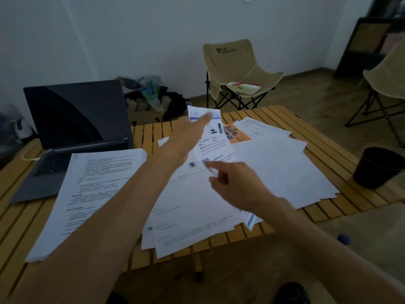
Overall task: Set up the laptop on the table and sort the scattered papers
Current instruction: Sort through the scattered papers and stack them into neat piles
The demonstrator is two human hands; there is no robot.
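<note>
Paper sorting underway; laptop [74, 128] already open at desk [324, 211] far-left, screen dark. My left hand [186, 137] reaches over the scattered papers [274, 172] mid-desk, seems to be lifting a printed sheet [215, 137] w/ blue header; grip hidden, can't tell. Right hand [232, 183] loosely curled, holds nothing, index out. Neat text stack [96, 189] lies left, overlapping the keyboard. Next, I reckon: move sheet to stack, square edges. Blurry.

A sparsely furnished room in a home, used as a makeshift workspace, is indicated by a slatted folding table [324, 150], fabric camping chairs [236, 71], bags heaped against the white wall [151, 93] and a wood-patterned floor [324, 99].
</note>
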